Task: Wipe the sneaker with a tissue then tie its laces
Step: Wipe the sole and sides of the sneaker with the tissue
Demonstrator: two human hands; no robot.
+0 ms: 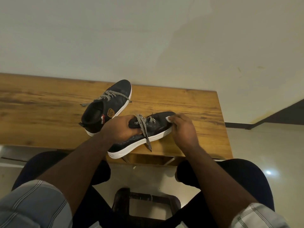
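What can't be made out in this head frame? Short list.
- Tissue: only a white corner shows; the right hand covers the rest.
- Near sneaker: its collar and tongue are hidden under the left hand, and its heel overhangs the table edge.
- Lace: loose, but its eyelet threading is too small to read.
- Far sneaker: side badge too small and blurred to read.

A sneaker (148, 134) is held at the near edge of the table (197, 104), gripped at its opening by the left hand (121, 129) and touched at its toe by the right hand (182, 129), where a tissue (168, 119) is pressed. A second sneaker (108, 106) is set behind it and to the left, on the table.
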